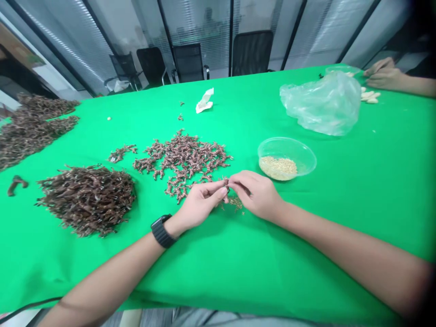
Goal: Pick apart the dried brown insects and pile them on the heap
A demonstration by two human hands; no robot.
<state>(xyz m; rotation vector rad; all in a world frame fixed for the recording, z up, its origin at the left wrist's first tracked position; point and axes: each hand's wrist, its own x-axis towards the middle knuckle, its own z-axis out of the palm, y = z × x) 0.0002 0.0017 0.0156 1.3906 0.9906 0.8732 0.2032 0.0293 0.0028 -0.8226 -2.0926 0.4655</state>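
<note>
My left hand [203,200], with a dark watch at its wrist, pinches a small brown figure-like piece [225,180] between thumb and fingers. The fingertips of my right hand [260,194] are closed at the same piece; whatever they grip there is too small to make out. Just below the fingers lie tiny gold-coloured bits [236,203] on the green cloth. Behind my left hand spreads a loose heap of similar brown pieces [190,156]. A clear round plastic bowl [306,156] holding more gold-coloured bits [279,167] stands beyond my right hand.
A dense pile of longer brown pieces [88,197] sits to the left, with larger brown piles [30,127] behind. Crumpled white paper [204,101] and a clear plastic bag [323,104] lie farther back. Another person's hands [384,75] work near pale pieces [369,96] at the far right.
</note>
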